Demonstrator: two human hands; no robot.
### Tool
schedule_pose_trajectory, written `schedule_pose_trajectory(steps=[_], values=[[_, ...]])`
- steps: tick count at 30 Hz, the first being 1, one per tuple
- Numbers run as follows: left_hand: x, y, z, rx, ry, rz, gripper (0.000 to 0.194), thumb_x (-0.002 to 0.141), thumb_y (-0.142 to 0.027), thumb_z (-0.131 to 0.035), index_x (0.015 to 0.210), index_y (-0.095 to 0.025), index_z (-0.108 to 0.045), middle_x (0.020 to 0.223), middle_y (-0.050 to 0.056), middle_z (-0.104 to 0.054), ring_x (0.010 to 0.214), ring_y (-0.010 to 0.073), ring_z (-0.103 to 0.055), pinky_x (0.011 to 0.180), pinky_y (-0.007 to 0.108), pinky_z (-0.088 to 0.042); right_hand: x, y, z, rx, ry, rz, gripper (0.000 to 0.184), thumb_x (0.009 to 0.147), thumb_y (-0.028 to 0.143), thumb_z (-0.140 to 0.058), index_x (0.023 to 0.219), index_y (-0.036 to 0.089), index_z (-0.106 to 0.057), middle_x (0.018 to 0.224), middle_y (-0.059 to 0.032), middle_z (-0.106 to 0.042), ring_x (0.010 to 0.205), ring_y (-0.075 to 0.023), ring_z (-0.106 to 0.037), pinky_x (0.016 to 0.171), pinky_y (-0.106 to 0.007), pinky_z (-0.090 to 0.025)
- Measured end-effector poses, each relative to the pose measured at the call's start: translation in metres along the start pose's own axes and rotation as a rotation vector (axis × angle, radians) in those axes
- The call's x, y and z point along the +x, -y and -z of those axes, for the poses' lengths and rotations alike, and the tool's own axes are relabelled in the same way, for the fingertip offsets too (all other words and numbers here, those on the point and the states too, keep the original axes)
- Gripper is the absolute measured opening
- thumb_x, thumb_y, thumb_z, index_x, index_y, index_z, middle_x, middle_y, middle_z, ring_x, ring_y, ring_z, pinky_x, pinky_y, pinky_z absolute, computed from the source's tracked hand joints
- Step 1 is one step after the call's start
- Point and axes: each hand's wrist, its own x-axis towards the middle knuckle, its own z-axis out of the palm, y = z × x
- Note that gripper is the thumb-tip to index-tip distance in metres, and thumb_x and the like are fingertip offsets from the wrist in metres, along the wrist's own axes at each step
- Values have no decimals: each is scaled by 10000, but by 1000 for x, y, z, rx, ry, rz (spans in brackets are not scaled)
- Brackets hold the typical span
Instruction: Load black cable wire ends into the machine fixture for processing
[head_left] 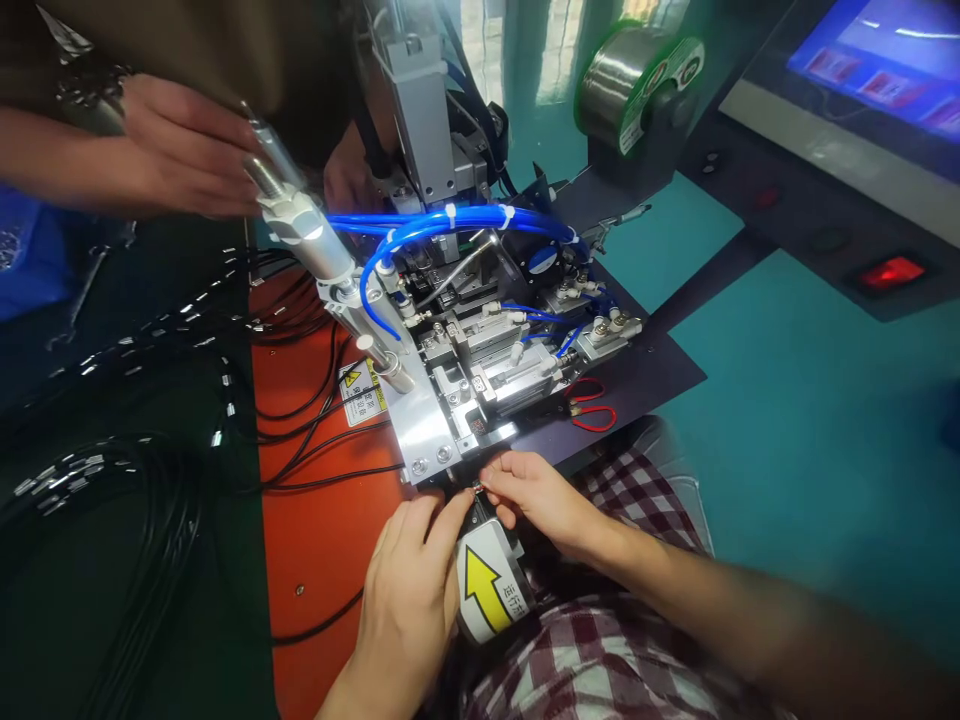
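Just below the front end of the machine [487, 380], a small shiny piece [478, 488] is being held at the fingertips; what it is exactly cannot be told. By the right hand [541, 497], the piece is being pinched, the grip being closed down to almost nothing between thumb and forefinger. By the left hand [409, 570], the piece is being met from the other side with the thumb tip; the forefinger is being partly hidden near the machine's edge, so how tightly this grip is being closed cannot be told.

Beneath the hands, a white label [506, 578] with a yellow arrow is being partly covered by the left hand. On the machine, blue tubes [480, 215] are being held together with white ties. To its right, red scissor-like handles [613, 416] are being seen beside the clamps. An orange-red panel [322, 560] is being crossed by black cables [172, 500], more of which are being carried by the dark desk [232, 620] at the left.

At the upper left, a metal cylinder [322, 245] is being neared by another person's hand [184, 150]. Farther back, a spool of wire [622, 80] is being displayed upright, and a screen [877, 75] is being lit.
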Motion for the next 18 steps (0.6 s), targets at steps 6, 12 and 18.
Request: schedule_pose_trajectory(steps=[6,12,18], values=[[3,-6,0,58,55,11,361,861,-56,-378,1153,-97,-585,886,103,-596,729,214,-541,636,329,-520,-2,-4,-2,-63,-51,110,233,823,366,-551,689,183,-501,481,72,-477,432,-86,-418,488,-228,-323],[4,-7,-4,89,30,-8,357,853,-60,-374,1132,-90,-594,883,110,-606,723,216,-554,608,329,-515,0,5,-4,24,-51,-40,231,771,301,-589,615,173,-476,512,68,-459,423,-61,-409,471,-214,-282],[-1,-3,-2,-224,-48,155,340,877,-63,-378,1093,-177,-615,977,81,-586,908,192,-585,764,304,-526,-5,5,0,84,25,-21,397,770,537,-571,667,158,-518,595,41,-510,440,-58,-426,471,-219,-274]])
